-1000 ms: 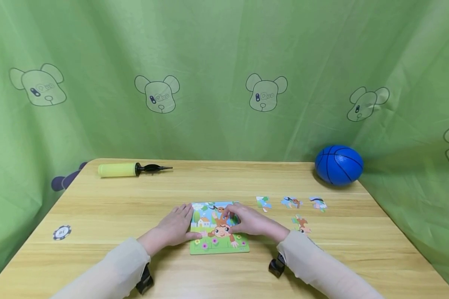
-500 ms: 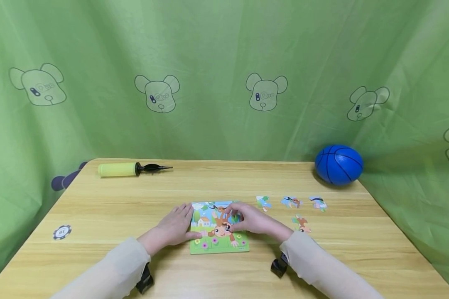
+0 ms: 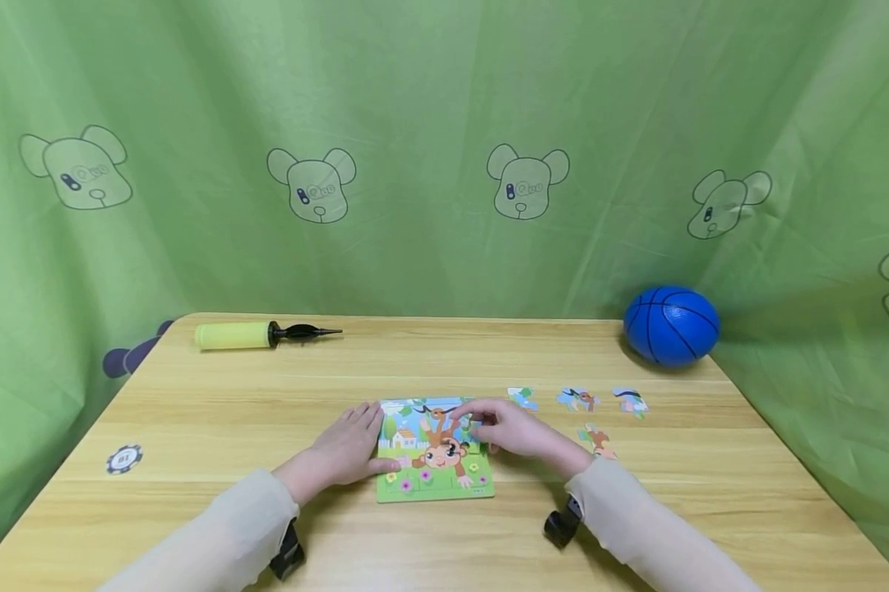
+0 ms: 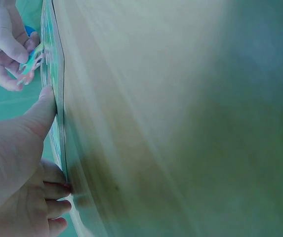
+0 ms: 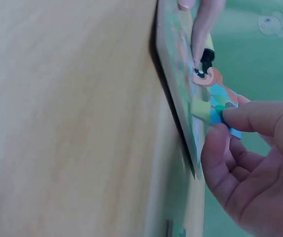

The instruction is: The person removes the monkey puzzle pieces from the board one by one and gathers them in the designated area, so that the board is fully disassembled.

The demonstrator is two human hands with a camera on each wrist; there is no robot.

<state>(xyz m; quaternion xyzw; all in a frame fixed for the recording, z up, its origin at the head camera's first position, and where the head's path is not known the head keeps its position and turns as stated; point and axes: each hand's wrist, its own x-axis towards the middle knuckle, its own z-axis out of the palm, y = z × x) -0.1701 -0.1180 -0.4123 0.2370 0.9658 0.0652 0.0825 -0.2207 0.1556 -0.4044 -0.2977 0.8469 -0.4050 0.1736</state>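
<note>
A jigsaw puzzle board (image 3: pixel 444 496) with a cartoon monkey and a small house lies on the wooden table. My left hand (image 3: pixel 348 444) rests at its left edge, fingers straight along the side and thumb over the front left part. Between the thumb and fingers of my right hand (image 3: pixel 514 429) is a puzzle piece (image 5: pixel 215 101), pinched and tilted close over the board's right part. Green, blue and orange-brown show on the piece, with a monkey's eye at its far end. In the left wrist view, the right hand (image 4: pixel 8 47) appears past the board's edge.
Several loose puzzle pieces (image 3: pixel 577 400) lie to the right of the board. A blue ball (image 3: pixel 671 326) sits at the back right corner. At the back left is a yellow hand pump (image 3: pixel 233 335), and a poker chip (image 3: pixel 124 459) lies at the left.
My right hand has shifted slightly to the right over the board, still pinching the puzzle piece. The left hand has stayed in place.
</note>
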